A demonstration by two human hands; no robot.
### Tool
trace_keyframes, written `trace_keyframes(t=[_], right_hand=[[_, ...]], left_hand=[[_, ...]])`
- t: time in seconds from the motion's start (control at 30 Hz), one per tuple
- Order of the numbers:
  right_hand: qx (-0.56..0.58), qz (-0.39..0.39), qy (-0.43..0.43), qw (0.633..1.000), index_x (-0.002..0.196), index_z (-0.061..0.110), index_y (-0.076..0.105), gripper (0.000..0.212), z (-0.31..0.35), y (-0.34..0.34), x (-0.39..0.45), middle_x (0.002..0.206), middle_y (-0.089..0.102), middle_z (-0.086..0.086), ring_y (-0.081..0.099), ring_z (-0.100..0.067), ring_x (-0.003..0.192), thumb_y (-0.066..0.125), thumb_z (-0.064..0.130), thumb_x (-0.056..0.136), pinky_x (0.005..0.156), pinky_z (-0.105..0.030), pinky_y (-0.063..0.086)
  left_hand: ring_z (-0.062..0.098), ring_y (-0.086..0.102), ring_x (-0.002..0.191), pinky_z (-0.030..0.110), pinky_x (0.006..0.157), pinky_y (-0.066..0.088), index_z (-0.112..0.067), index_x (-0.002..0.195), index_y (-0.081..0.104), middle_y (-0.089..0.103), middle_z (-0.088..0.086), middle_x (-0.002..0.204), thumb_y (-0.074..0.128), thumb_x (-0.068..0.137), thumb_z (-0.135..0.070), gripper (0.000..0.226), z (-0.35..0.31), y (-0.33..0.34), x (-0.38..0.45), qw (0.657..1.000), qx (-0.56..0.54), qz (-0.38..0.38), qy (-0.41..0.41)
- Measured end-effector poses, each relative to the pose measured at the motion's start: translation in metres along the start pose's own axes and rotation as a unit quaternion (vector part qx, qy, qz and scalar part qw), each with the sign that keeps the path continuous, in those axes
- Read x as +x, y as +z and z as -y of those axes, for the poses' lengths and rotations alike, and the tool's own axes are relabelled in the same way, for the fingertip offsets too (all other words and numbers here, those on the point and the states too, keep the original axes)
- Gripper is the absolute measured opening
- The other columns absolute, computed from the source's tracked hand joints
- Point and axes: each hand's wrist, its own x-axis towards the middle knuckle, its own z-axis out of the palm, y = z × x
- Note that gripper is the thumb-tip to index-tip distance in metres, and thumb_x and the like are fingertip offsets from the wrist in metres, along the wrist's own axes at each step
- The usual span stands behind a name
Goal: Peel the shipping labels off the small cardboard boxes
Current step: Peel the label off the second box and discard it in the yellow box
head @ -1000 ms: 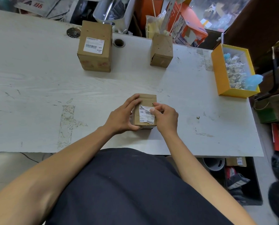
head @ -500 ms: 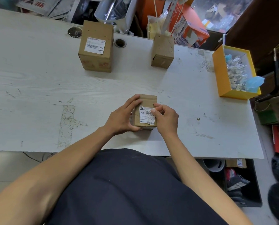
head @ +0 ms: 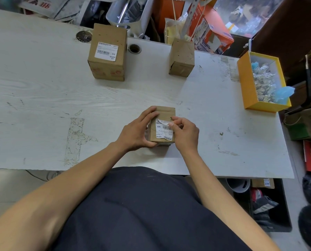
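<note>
Small box [head: 162, 113] sits on the worktop [head: 42, 98] close to the near edge, right in front of the person, label [head: 164, 129] facing up

Left hand [head: 138, 131] wraps the box's left side, fingers over the far top corner and thumb along the near edge; looks like a brace so the box won't slide or tip while the sticker is pulled

Right hand [head: 184, 132] comes in from the box's right side, thumb and forefinger pinching the label's lifted far-right corner; that corner is curled up off the cardboard and wrinkled, the rest still stuck down. Peel seems barely started

Beyond the held box, toward the worktop's far edge and to its left, a bigger box [head: 107, 51] stands upright with its label [head: 106, 51] intact, so that one is probably still waiting. Beyond and slightly right of the held box, a second small box [head: 181, 57] shows no label on the faces visible; cannot tell if one is hidden

Well right of the held box, at the worktop's right end, a yellow tray [head: 248, 95] holds crumpled white scraps, likely the spot for peeled labels, though too small to confirm
</note>
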Motion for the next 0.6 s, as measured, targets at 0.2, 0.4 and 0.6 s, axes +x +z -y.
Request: trace_keyframes(t=[0.2,0.4,0.6], right_hand=[[0.006,-0.002,0.0,1.0,0.067,0.022,0.061,0.022,-0.0011,-0.0001,0.0,0.113,0.072,0.008,0.068,-0.014,0.096,0.07,0.017,0.086,0.09,-0.042,0.053],[0.0,-0.001,-0.001,1.0,0.069,0.02,0.061,0.02,0.0003,-0.0004,-0.0008,0.115,0.072,0.007,0.068,-0.014,0.097,0.069,0.017,0.087,0.089,-0.04,0.054],[0.001,0.0,0.001,1.0,0.073,0.013,0.064,0.016,0.0004,-0.0004,-0.0011,0.116,0.071,0.007,0.068,-0.014,0.097,0.068,0.016,0.088,0.088,-0.039,0.055]], left_hand=[[-0.003,0.049,0.091,0.017,0.06,0.043,-0.033,0.147,0.031,0.012,-0.028,0.157,0.085,0.06,-0.048,0.104,-0.0012,-0.0003,0.0,1.0,-0.007,0.006,-0.004],[-0.001,0.051,0.093,0.023,0.061,0.051,-0.033,0.147,0.03,0.011,-0.028,0.158,0.085,0.06,-0.05,0.104,-0.0008,-0.0005,0.0001,1.0,-0.002,0.005,-0.003],[-0.002,0.051,0.093,0.023,0.061,0.051,-0.032,0.148,0.03,0.011,-0.027,0.158,0.085,0.061,-0.051,0.104,-0.0003,-0.0003,0.0002,1.0,0.001,0.005,-0.001]])
